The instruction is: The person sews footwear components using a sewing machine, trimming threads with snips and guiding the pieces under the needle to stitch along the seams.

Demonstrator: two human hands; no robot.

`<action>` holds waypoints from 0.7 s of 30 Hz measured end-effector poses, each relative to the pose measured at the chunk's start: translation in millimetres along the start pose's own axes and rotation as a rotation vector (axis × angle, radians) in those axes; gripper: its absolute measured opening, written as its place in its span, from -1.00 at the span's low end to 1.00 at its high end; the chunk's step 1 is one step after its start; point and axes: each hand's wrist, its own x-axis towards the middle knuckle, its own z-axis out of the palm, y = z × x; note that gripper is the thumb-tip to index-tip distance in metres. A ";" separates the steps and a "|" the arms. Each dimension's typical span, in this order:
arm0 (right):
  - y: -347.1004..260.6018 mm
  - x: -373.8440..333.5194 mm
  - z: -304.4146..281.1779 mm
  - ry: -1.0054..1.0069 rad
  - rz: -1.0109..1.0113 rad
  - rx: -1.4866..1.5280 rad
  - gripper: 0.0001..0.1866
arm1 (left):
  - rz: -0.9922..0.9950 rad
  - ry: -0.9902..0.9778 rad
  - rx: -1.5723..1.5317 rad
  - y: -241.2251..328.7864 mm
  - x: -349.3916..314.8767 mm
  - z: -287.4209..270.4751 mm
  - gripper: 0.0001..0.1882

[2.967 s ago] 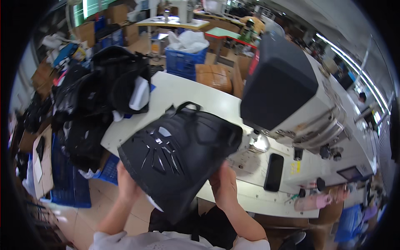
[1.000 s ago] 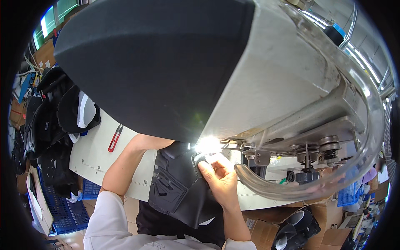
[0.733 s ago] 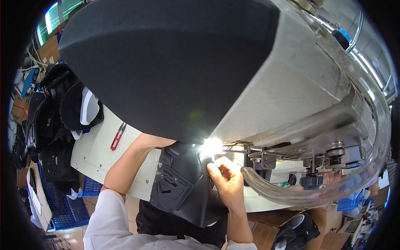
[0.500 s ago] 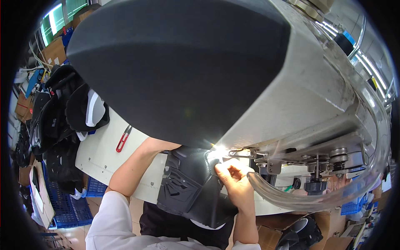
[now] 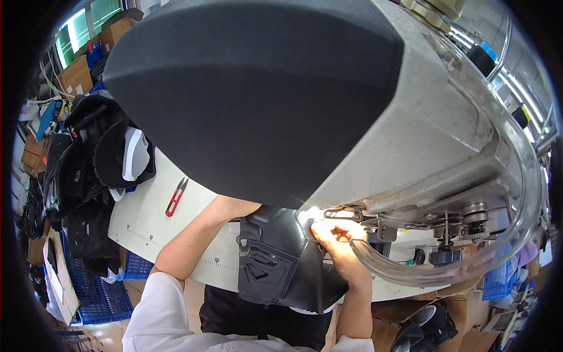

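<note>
A black leather-like panel [image 5: 275, 252] with stitched seams and a raised moulded pattern lies under the sewing machine head [image 5: 252, 117], its near edge hanging over the table's front edge. My right hand [image 5: 342, 240] is closed at the panel's right edge, thumb and fingers pinching it close to the machine's lit needle area. Only the wrist and back part of my left hand [image 5: 241, 206] show at the panel's far left; its fingers are hidden behind the machine head. Glare covers the needle itself.
Red-handled thread snips [image 5: 175, 199] lie on the pale table [image 5: 199, 234] left of my forearm. Black padded pieces [image 5: 88, 170] are heaped at the left, above a blue crate [image 5: 99, 293]. A clear curved tube [image 5: 422, 281] loops by my right hand. Cardboard boxes [image 5: 469, 305] stand lower right.
The panel and my right hand have shifted slightly to the right, and more of the panel's pattern shows flat. My left forearm has moved right with it. The whole view has shifted a little.
</note>
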 end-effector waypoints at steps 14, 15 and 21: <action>22.1 0.9 -10.7 0.024 0.101 -0.171 -0.85 | -0.120 -0.049 -0.085 -2.1 -7.2 -0.8 -0.83; 36.3 -0.4 -18.2 0.055 0.097 -0.245 -0.85 | -0.148 -0.093 -0.028 -5.5 -8.1 0.7 -0.84; 6.7 13.8 -38.5 -0.073 -0.599 -0.663 -0.61 | -0.197 -0.007 0.062 34.2 -7.7 3.8 -0.89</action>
